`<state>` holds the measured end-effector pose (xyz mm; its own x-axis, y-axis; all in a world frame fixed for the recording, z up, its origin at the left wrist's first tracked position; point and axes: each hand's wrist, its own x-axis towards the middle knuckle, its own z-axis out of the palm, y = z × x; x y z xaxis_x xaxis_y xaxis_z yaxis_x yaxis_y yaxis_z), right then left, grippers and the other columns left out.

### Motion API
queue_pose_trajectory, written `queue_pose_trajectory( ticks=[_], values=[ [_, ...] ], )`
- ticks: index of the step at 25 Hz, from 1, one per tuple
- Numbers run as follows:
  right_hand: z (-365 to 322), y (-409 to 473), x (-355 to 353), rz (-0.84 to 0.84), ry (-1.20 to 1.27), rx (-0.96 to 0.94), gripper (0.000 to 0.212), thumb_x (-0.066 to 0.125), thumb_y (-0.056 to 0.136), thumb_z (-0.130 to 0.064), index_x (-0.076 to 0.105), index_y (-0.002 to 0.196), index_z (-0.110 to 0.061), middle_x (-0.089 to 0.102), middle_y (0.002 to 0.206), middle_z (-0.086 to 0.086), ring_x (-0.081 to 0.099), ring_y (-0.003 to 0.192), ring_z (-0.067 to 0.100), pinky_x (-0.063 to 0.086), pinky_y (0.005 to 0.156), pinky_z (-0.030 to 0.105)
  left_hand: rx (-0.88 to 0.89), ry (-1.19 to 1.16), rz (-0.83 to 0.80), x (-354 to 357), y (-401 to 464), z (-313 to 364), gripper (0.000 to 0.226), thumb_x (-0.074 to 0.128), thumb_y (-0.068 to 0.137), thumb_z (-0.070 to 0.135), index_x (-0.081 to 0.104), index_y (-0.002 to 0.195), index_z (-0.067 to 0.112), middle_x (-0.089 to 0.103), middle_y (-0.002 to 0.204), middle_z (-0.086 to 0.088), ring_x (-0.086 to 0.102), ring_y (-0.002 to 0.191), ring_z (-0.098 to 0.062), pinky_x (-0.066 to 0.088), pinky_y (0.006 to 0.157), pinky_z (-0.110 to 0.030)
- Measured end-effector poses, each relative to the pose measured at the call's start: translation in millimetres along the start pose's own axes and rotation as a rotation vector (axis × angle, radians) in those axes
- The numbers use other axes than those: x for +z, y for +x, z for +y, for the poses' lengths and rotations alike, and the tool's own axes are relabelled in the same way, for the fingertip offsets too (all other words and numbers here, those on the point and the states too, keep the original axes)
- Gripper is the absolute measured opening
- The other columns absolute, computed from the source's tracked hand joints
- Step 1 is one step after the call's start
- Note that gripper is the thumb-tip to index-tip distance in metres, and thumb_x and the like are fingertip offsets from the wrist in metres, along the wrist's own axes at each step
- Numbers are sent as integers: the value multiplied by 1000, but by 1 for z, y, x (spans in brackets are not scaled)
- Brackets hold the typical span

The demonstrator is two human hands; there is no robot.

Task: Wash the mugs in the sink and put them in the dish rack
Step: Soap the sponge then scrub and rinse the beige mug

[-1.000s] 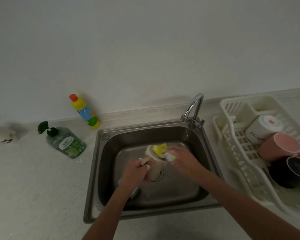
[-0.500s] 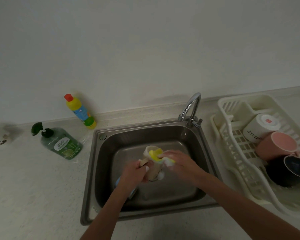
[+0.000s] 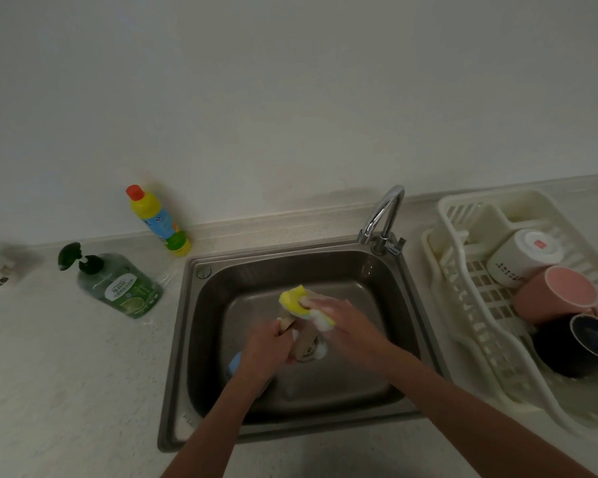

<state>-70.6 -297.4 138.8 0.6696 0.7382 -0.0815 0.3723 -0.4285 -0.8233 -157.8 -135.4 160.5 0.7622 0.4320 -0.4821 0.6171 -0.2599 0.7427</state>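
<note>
My left hand [image 3: 268,350] is curled round a beige mug [image 3: 304,341] over the middle of the sink [image 3: 408,298], gripping it at the handle side, and most of the mug is hidden between my two hands, so I see only a strip of its wall and a bit of its handle. My right hand [image 3: 347,327] clutches a yellow sponge [image 3: 296,300] with a pale soapy underside, pressing it on the mug's top end; motion blur smears my fingers and I cannot tell whether the sponge reaches inside the rim. Something light blue [image 3: 234,365] lies in the basin under my left wrist, mostly covered by my arm, and I cannot say what it is. The tap [image 3: 384,215] stands at the sink's back right corner. On the counter to the right of the sink sits the dish rack [image 3: 463,305], its right side cut off by the frame; in it lie a white mug [image 3: 523,255] with its base towards me, a pink mug [image 3: 553,294] touching it just in front, and a dark mug [image 3: 573,346] nearest me, partly cut by the frame edge. On the counter left of the sink a green soap bottle [image 3: 118,284] stands near the basin's back left corner, with a yellow bottle [image 3: 157,219] against the wall behind it. At the far left edge is a blurred white thing [image 3: 0,274] with dark print that I cannot make out.
</note>
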Motion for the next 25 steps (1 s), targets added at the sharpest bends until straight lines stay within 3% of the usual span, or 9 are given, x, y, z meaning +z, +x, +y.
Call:
queue_pose_trajectory(
  ticks=[3, 7, 10, 13, 16, 19, 21, 23, 25],
  values=[
    [13, 2, -5, 20, -42, 121, 39, 38, 99, -55, 45, 136, -48, 35, 142, -32, 28, 143, 0, 10, 121, 52, 8, -49, 4, -3, 1, 3, 14, 59, 94, 9, 66, 86, 0, 66, 79, -12, 66, 66, -17, 56, 54, -23],
    [23, -19, -2, 68, 160, -78, 37, 49, 90, -48, 57, 126, -53, 50, 141, -17, 40, 136, -4, 31, 116, 29, 27, 96, -24, -3, -1, -1, 22, 60, 95, 16, 62, 73, 12, 65, 69, -5, 66, 61, -14, 53, 52, -20],
    [18, -2, -2, 46, 111, -46, 43, 50, 97, -40, 44, 134, -60, 43, 146, -27, 31, 144, 1, 23, 120, 34, 53, 66, -61, 6, 0, 1, 16, 61, 92, 20, 66, 77, 16, 69, 79, -7, 70, 74, -23, 61, 68, -34],
    [27, -9, -13, 177, 156, 18, 36, 52, 93, -47, 56, 128, -43, 52, 135, -28, 44, 133, -4, 36, 114, 36, 58, -4, -28, 3, 2, 4, 15, 63, 92, 17, 68, 78, 17, 67, 80, -7, 70, 81, -29, 61, 71, -42],
    [24, -26, -7, 181, 230, -94, 39, 54, 90, -43, 63, 126, -32, 60, 132, -15, 51, 126, -1, 41, 110, 33, 54, 67, -10, 2, 6, -2, 16, 62, 92, 14, 68, 81, 4, 70, 78, -12, 71, 76, -28, 61, 68, -38],
    [18, -9, -3, 48, 89, -37, 46, 50, 92, -45, 45, 137, -52, 40, 149, -27, 27, 145, 1, 13, 120, 45, 47, 48, -41, 8, 5, -5, 14, 58, 94, 10, 69, 86, 4, 70, 81, -14, 71, 77, -28, 61, 67, -36],
    [21, -1, -5, -21, -66, 83, 50, 40, 92, -50, 35, 141, -51, 26, 149, -33, 15, 148, 6, 1, 121, 51, 45, 20, -45, 8, 2, -5, 16, 60, 95, 13, 67, 83, 5, 69, 79, -13, 70, 75, -27, 58, 60, -28],
    [28, -9, -9, 25, -81, 109, 49, 36, 90, -57, 41, 138, -49, 31, 144, -32, 23, 148, 12, 9, 122, 51, 36, -19, -44, 4, -2, -6, 19, 61, 95, 15, 65, 80, 6, 67, 77, -11, 69, 71, -23, 55, 55, -22],
    [31, -23, -4, 95, 11, 18, 47, 41, 86, -59, 50, 133, -55, 43, 138, -29, 37, 140, 4, 26, 119, 38, 19, -17, -51, 2, -3, -9, 16, 59, 96, 10, 66, 81, 6, 66, 76, -10, 67, 67, -19, 54, 53, -20]
  ],
)
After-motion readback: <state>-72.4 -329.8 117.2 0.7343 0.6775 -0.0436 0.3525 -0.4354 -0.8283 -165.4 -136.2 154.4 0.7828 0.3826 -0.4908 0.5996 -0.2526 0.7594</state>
